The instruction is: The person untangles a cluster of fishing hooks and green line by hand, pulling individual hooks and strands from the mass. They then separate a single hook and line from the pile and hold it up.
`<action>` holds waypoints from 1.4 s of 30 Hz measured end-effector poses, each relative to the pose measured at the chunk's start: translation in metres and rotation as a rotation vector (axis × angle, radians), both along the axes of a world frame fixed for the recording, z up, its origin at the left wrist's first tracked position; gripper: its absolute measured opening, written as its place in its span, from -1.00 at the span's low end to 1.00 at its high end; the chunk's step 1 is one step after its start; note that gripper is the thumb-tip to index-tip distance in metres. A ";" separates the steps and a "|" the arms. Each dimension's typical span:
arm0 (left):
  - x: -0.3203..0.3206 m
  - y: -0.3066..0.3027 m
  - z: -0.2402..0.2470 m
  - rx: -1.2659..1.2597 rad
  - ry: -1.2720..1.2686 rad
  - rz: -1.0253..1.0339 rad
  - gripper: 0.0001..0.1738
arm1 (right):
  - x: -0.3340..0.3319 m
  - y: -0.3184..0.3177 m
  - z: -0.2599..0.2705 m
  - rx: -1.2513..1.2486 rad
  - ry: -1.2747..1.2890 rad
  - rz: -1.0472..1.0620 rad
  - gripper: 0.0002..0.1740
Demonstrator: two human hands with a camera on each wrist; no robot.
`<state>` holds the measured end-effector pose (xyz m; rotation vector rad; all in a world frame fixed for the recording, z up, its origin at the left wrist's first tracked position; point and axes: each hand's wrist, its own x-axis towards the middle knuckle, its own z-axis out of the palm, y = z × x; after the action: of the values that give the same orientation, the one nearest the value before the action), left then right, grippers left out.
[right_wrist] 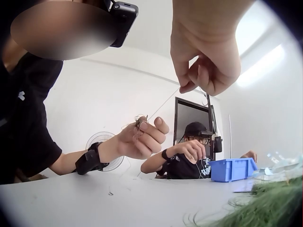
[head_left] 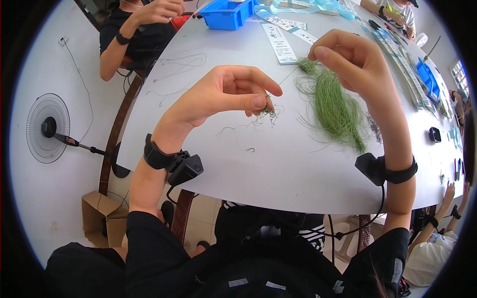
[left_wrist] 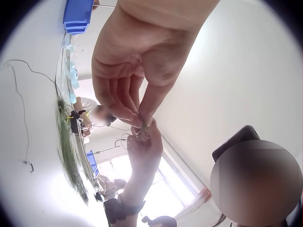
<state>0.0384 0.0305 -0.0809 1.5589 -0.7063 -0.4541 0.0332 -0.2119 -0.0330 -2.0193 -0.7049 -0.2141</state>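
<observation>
My left hand (head_left: 231, 89) pinches a small tangle of fish hooks (head_left: 268, 117) and thin line between thumb and fingers. In the right wrist view the hook tangle (right_wrist: 141, 123) sticks out past the thumb. My right hand (head_left: 350, 57) is raised to the right, its thumb and forefinger pinching the end of a thin line (right_wrist: 163, 104). That line runs straight and slanting from the left fingertips up to the right ones. Below the right hand lies a long bundle of green line (head_left: 335, 109) on the table. One loose hook (head_left: 251, 149) lies in front of the left hand.
More hooks on lines (head_left: 174, 64) lie at the left of the white table (head_left: 223, 174). Printed card strips (head_left: 279, 43) and a blue bin (head_left: 226, 14) stand at the back. Across the table sits another person (head_left: 134, 39). A fan (head_left: 48, 127) stands left.
</observation>
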 end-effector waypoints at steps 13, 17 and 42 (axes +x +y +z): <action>0.003 0.003 -0.006 -0.012 0.056 -0.052 -0.75 | 0.003 -0.016 0.006 0.157 -0.075 -0.222 -0.69; 0.003 0.002 -0.006 -0.007 0.071 -0.076 -0.75 | 0.005 -0.018 0.008 0.244 -0.117 -0.257 -0.67; -0.001 -0.002 -0.003 0.004 0.043 -0.092 -0.76 | 0.002 -0.016 0.021 0.321 -0.318 -0.519 -0.79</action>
<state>0.0373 0.0280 -0.0842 1.5201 -0.7464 -0.5565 0.0351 -0.2274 -0.0122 -1.8360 -0.2935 -0.9093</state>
